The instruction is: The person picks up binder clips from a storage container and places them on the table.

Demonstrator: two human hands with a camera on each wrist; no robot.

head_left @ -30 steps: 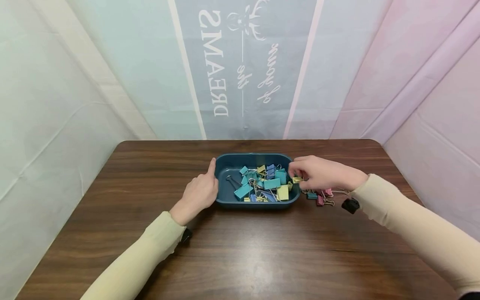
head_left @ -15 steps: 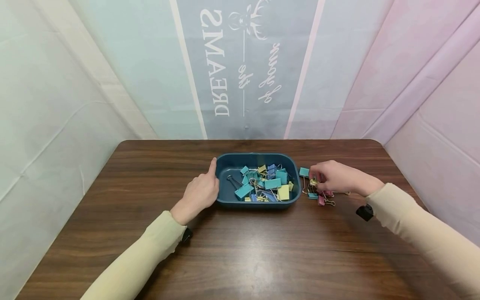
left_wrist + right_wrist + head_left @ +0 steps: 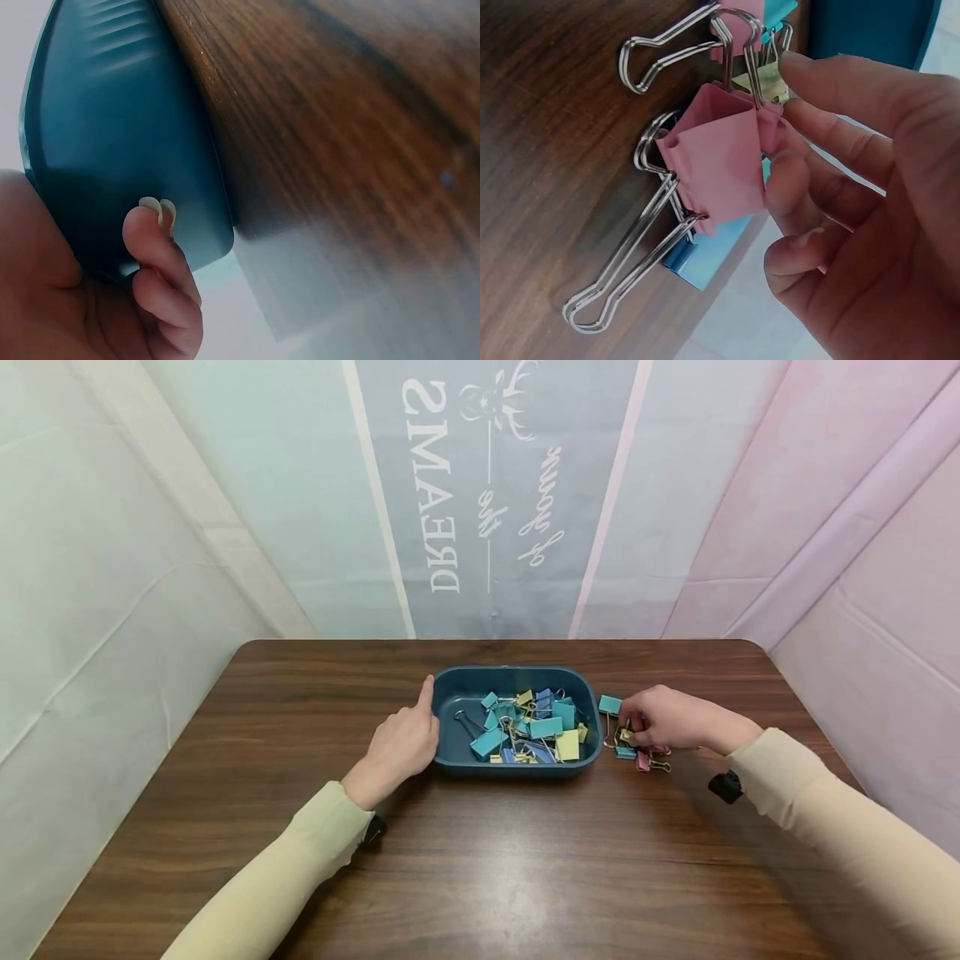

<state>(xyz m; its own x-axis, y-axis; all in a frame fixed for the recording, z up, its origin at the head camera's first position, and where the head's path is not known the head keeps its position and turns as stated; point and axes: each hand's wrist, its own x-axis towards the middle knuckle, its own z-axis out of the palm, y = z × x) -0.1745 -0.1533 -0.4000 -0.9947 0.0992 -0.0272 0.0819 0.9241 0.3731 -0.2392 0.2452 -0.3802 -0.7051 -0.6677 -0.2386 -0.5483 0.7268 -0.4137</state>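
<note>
A dark blue tray [image 3: 515, 771] holds several teal, blue and yellow binder clips [image 3: 546, 727]. My left hand [image 3: 403, 739] holds its left end, index finger along the rim; the left wrist view shows curled fingers [image 3: 154, 236] against the tray's outer wall. To the right of the tray, my right hand [image 3: 663, 717] is low over a small pile of clips. Its thumb and index finger pinch a small yellow binder clip [image 3: 775, 86], partly hidden behind pink ones. A larger pink binder clip [image 3: 724, 165] with silver wire handles lies right beside the other fingers.
A teal clip [image 3: 611, 704] lies between the tray and the pile. Another pink clip [image 3: 643, 762] is at the pile's near edge. The brown wooden table [image 3: 480, 860] meets a printed cloth backdrop [image 3: 487, 527] at its far edge.
My right hand has moved right, from the tray's right rim to the pile, with the yellow clip, and has shifted slightly since. My left hand stays at the tray.
</note>
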